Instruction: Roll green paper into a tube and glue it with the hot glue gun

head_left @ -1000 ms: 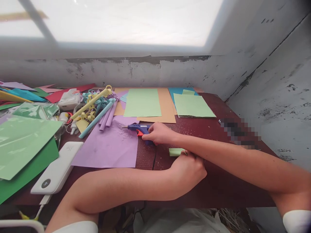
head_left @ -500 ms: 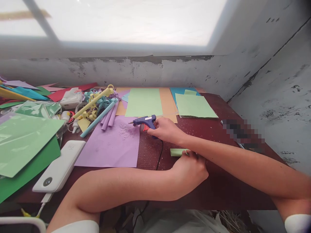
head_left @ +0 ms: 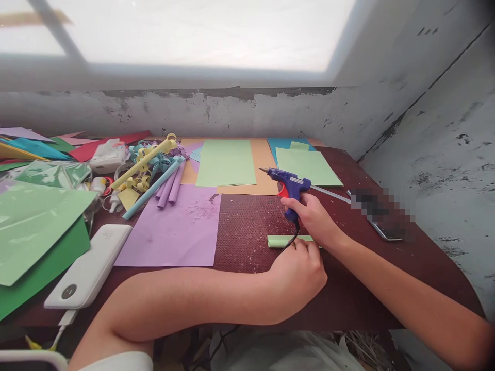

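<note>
I have the right hand (head_left: pixel 315 219) gripping the blue glue gun (head_left: pixel 294 186), nozzle pointing left. My left hand (head_left: pixel 299 275) curls at the green paper roll (head_left: pixel 279 241), which lies on the table (head_left: pixel 243 221) right of the purple sheet (head_left: pixel 170 234); whether those fingers grip it, I can't tell.

This looks like a craft corner in a worn room: a red table (head_left: pixel 242 221) under a bright far window (head_left: pixel 216 36), colored paper (head_left: pixel 226 162), a glue gun (head_left: pixel 296 186), chipped walls (head_left: pixel 436 154).
</note>
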Action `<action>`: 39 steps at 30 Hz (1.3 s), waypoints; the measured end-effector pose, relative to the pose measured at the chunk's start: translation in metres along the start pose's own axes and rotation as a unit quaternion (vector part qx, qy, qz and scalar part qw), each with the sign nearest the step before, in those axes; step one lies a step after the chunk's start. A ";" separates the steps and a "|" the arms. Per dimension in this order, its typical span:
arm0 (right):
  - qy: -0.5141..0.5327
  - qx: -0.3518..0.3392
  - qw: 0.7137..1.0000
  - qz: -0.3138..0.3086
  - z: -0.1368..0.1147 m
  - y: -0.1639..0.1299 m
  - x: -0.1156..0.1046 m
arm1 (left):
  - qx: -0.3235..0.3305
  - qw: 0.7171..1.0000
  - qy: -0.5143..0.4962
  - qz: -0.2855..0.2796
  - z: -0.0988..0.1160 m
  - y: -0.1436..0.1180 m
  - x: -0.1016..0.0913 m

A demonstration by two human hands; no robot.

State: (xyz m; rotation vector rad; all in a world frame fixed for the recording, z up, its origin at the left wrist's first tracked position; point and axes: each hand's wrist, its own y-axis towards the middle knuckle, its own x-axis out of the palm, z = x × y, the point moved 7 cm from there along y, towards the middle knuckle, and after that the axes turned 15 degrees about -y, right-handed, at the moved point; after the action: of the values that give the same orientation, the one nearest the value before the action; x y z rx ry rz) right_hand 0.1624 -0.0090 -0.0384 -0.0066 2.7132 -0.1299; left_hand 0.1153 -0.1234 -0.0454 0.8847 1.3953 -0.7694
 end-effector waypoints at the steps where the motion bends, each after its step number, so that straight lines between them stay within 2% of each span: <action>1: 0.015 0.016 1.000 0.002 0.008 -0.004 -0.004 | 0.001 1.000 0.003 0.002 0.001 0.000 0.000; 4: 0.084 0.057 0.995 0.005 0.025 -0.013 -0.013 | -0.016 1.000 0.020 0.002 0.002 -0.001 -0.003; 7: 0.135 0.071 0.988 0.029 0.034 -0.020 -0.020 | -0.024 0.999 0.032 -0.006 0.003 -0.002 -0.006; 11: 0.133 0.063 0.988 0.047 0.042 -0.021 -0.021 | -0.027 0.999 0.028 -0.014 0.005 0.000 -0.002; 19: 0.131 0.037 0.990 0.027 0.055 -0.012 -0.017 | -0.035 0.993 0.105 0.047 0.012 -0.004 0.002; 21: 0.133 0.037 0.990 0.024 0.056 -0.012 -0.017 | 0.002 0.991 0.112 0.075 0.020 -0.009 -0.007; 23: 0.134 0.035 0.990 0.022 0.056 -0.012 -0.017 | 0.053 0.985 0.103 0.127 0.033 -0.018 -0.024; 24: 0.135 0.036 0.990 0.020 0.056 -0.012 -0.016 | 0.058 0.983 0.091 0.149 0.037 -0.023 -0.033; 26: 0.138 0.040 0.989 0.016 0.055 -0.014 -0.015 | 0.016 0.979 0.081 0.184 0.037 -0.032 -0.050; 27: 0.140 0.041 0.989 0.015 0.054 -0.014 -0.015 | -0.033 0.978 0.090 0.185 0.033 -0.035 -0.055; 29: 0.139 0.043 0.989 0.015 0.052 -0.015 -0.015 | -0.118 0.973 0.117 0.161 0.020 -0.037 -0.061; 31: 0.142 0.044 0.989 0.018 0.051 -0.016 -0.016 | -0.186 0.969 0.128 0.097 0.002 -0.034 -0.060; 33: 0.149 0.044 0.988 0.021 0.049 -0.016 -0.016 | -0.223 0.970 0.096 -0.026 -0.019 -0.028 -0.048; 34: 0.153 0.044 0.987 0.022 0.049 -0.016 -0.016 | -0.215 0.971 0.068 -0.074 -0.026 -0.023 -0.043; 36: 0.157 0.041 0.986 0.021 0.049 -0.016 -0.016 | -0.162 0.979 -0.003 -0.125 -0.032 -0.013 -0.034; 37: 0.158 0.040 0.986 0.020 0.049 -0.016 -0.016 | -0.137 0.981 -0.031 -0.131 -0.033 -0.008 -0.032; 39: 0.158 0.039 0.987 0.018 0.051 -0.015 -0.017 | -0.122 0.986 -0.045 -0.102 -0.037 -0.001 -0.030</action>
State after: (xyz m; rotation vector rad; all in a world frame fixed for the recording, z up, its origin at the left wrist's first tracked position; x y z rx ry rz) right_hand 0.1983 -0.0282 -0.0765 0.0949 3.0204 -0.2442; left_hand 0.0949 -0.0933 -0.0144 0.5164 1.4782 -0.7635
